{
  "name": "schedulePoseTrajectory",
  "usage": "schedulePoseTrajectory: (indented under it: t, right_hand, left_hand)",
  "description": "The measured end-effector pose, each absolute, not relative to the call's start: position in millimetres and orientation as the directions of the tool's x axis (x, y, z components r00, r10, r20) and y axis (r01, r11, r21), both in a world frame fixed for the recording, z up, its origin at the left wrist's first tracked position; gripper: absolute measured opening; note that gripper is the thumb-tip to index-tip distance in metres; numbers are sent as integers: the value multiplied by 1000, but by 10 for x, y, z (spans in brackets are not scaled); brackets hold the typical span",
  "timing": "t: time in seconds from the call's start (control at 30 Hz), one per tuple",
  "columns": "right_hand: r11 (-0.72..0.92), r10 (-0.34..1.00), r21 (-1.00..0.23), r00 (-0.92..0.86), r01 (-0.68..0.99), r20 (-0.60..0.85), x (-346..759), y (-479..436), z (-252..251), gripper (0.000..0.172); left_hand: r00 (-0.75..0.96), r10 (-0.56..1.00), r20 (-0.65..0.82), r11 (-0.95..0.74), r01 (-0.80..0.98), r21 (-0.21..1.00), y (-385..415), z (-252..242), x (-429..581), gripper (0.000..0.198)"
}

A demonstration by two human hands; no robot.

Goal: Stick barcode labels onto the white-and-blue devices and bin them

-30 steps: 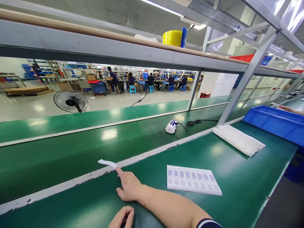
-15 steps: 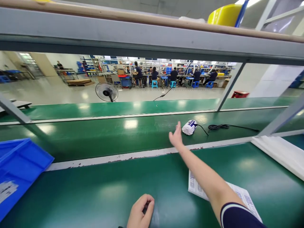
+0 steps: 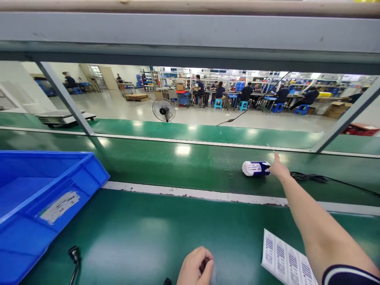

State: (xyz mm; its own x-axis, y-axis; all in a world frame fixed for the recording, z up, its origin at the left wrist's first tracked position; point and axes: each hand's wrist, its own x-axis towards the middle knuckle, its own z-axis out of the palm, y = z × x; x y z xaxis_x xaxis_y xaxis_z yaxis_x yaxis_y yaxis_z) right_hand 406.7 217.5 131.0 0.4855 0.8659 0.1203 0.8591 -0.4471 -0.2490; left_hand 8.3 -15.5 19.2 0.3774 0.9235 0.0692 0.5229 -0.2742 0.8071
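Observation:
My right hand point(image 3: 279, 168) reaches across the green bench, back of the hand toward me and one finger stretched forward. It is at the cord end of a white and navy device point(image 3: 255, 168) lying on its side; whether the fingers grip it is hidden. A thin pale sliver point(image 3: 270, 147) shows by the fingertip, too small to name. Low in the middle, my left hand point(image 3: 196, 267) is curled closed just above the near green surface; anything inside is hidden. Beneath my right forearm lies a sheet of barcode labels point(image 3: 286, 257).
A blue bin point(image 3: 74, 202) sits at the left, with a black plug point(image 3: 74, 253) below it. Coiled black cable point(image 3: 314, 177) lies right of the device. A grey beam point(image 3: 190, 33) crosses above. Past the bench are a fan point(image 3: 164, 110) and several seated people.
My view has turned left. My right hand has moved from the device's left side to its cord end, and the device now lies more sideways. My left hand stays curled.

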Motion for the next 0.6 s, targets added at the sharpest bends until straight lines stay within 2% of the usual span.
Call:
schedulePoseTrajectory:
  t: [0.2,0.27,0.33,0.4,0.47,0.53,0.6]
  right_hand:
    - [-181,969,-167,204,969,137,3374,2119,1676,74]
    - [-48,989,-154,69,987,130,3074,2033,1788,77]
    - [83,991,-147,-65,986,119,2772,1904,1917,78]
    - [216,974,-150,-203,965,97,2464,1725,2066,77]
    - [359,933,-165,-353,919,64,2143,1497,2217,76]
    - [534,843,-195,-536,823,48,1809,1233,2342,75]
    - [702,702,-229,-710,674,63,1481,955,2418,74]
  left_hand:
    - [273,962,3,-131,453,882,-164,318,158,11]
    - [213,977,-25,-38,287,957,-168,372,189,8]
    - [133,988,-77,82,-29,996,-187,489,200,11]
    - [96,982,-163,188,-388,902,-231,660,168,28]
    - [169,952,-256,304,-621,723,-295,827,74,48]
    - [297,896,-331,439,-711,549,-373,926,-84,68]
    - [360,858,-367,499,-756,423,-478,934,-280,87]
